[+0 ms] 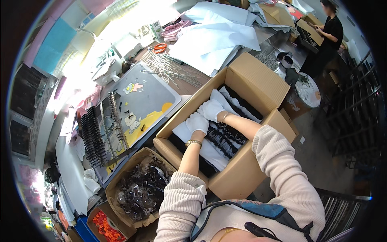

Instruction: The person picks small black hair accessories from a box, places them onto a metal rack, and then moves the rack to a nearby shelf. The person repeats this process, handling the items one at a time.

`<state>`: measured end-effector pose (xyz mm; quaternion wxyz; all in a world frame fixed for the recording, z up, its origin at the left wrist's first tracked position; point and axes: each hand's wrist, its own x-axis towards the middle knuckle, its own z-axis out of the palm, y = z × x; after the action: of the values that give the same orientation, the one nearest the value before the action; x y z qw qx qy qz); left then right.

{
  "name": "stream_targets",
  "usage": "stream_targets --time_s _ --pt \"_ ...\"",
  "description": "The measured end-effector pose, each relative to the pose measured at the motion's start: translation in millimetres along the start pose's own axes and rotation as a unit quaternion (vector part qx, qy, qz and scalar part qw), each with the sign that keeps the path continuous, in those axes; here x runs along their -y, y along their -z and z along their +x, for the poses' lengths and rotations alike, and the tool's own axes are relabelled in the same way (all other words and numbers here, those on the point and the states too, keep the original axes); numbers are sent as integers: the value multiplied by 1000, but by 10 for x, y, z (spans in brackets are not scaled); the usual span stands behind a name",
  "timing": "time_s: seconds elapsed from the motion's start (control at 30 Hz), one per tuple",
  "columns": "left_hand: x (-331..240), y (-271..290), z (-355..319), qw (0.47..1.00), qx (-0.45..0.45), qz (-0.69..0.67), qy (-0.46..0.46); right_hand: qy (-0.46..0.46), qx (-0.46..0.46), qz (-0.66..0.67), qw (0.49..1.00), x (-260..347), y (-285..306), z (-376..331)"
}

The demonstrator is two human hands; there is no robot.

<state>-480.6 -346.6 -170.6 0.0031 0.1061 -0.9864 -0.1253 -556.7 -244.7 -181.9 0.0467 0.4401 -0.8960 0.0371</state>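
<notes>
A deep cardboard box (pixel 238 177) stands open in front of me, its flaps folded outward. Inside lie rows of black bristly pieces (pixel 222 139), with soft white sheets (pixel 213 155) on both sides of them. Both my hands wear white gloves and reach into the box near its far left side. My left hand (pixel 197 123) is closed on the edge of the nearer white sheet, fingertips partly hidden. Close beside it, my right hand (pixel 211 110) curls over the white sheet at the far end of the row. More black pieces (pixel 238 97) show along the box's right inner side.
To the left, a grey cartoon mat (pixel 155 94) bears black clip-like strips (pixel 90 137) and thin wires (pixel 173 72). Orange-handled scissors (pixel 159 48) lie beyond. A carton of dark scraps (pixel 141 189) and a box of orange pieces (pixel 107 226) stand nearer. A person (pixel 328 36) works far right.
</notes>
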Motion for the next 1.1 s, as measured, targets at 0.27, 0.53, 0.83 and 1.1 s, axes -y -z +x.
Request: stream_targets --time_s 0.27,0.53,0.83,1.1 --pt "-2 186 -66 995 87 -54 -11 20 28 -86 996 141 367 -55" --pt "564 1365 -1011 947 -61 -165 -271 -103 62 -41 992 673 1308 163" --pt "3013 2922 -1873 891 -437 -116 -26 224 -334 59 914 3536 1756 1032" --pt "4284 2879 -1671 977 -212 -8 -6 218 -183 143 948 3691 1775 1645"
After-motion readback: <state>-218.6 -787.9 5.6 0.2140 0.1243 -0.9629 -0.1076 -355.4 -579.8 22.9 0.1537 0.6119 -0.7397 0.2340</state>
